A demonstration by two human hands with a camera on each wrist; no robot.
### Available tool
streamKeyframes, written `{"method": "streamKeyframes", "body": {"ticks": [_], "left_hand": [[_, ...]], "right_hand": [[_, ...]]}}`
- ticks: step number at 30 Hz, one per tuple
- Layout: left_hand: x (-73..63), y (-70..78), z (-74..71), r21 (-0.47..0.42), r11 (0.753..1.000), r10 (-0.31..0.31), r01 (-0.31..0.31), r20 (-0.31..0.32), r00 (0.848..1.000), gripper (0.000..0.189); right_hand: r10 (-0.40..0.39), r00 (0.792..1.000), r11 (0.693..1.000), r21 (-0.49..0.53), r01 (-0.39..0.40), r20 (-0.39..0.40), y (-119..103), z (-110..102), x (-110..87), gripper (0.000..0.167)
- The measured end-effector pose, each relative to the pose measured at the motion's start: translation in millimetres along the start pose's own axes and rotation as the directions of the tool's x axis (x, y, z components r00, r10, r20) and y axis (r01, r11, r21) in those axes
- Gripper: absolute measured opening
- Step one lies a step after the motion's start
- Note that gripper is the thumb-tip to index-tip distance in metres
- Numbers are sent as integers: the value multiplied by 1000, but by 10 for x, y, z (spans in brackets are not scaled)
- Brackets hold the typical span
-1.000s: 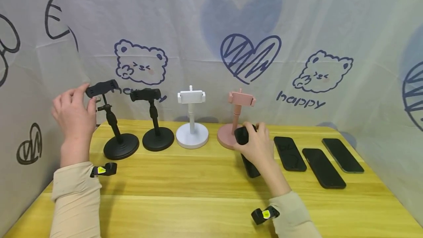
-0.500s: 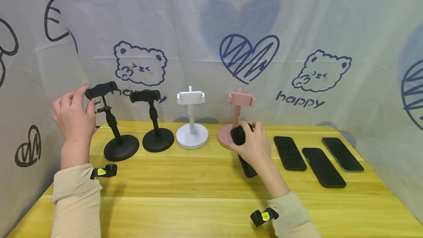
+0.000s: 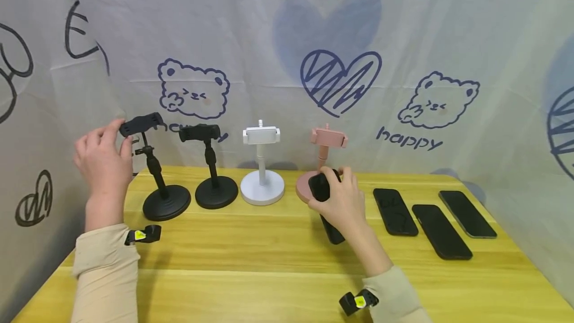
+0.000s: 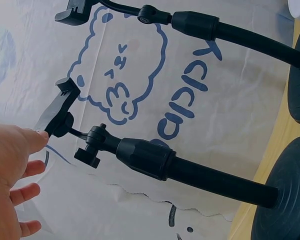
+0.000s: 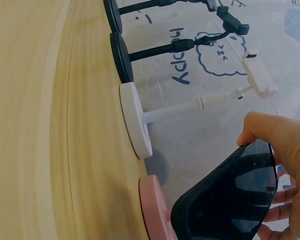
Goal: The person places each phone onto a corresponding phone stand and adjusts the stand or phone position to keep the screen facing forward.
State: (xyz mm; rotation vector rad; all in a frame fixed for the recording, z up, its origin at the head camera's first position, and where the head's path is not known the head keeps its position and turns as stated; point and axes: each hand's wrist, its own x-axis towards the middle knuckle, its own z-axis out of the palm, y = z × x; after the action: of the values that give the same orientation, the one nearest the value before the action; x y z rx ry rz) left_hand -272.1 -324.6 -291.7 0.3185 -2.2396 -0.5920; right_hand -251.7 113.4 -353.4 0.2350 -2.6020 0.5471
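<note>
My left hand (image 3: 105, 161) is at the far-left black phone stand (image 3: 154, 166), its thumb and index finger pinching the left end of the clamp head (image 4: 60, 107). The other fingers stay off the stand in the left wrist view. On the other side, my right hand (image 3: 346, 201) grips a black smartphone (image 5: 235, 195) between thumb and fingers. The phone is tilted and held above the table, in front of the pink phone stand (image 3: 329, 137), partly hiding its base and post. The hand covers the phone's middle in the head view.
A second black stand (image 3: 211, 158) and a white stand (image 3: 261, 158) stand between the hands. Three black phones lie flat at the right: one nearer (image 3: 395, 212), one in front (image 3: 441, 232), one farthest right (image 3: 468, 213). A printed cloth (image 3: 278, 98) hangs behind the wooden table (image 3: 224, 288).
The right hand has shifted slightly left with the smartphone, across the pink stand's base. The left hand keeps its place on the black stand's clamp. The head view has tilted a little.
</note>
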Motion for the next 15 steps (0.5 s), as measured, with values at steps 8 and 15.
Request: {"method": "streamKeyframes", "body": {"ticks": [8,15], "left_hand": [[-13,13,18,-5,1000,2,-2,-2,1000,43],[-9,12,16,-27,1000,10,-11,-23,1000,42]], "right_hand": [[-55,998,998,-17,54,-40,-42,9,-32,69],[-71,996,997,-9,71,-52,-104,17,-38,67]]}}
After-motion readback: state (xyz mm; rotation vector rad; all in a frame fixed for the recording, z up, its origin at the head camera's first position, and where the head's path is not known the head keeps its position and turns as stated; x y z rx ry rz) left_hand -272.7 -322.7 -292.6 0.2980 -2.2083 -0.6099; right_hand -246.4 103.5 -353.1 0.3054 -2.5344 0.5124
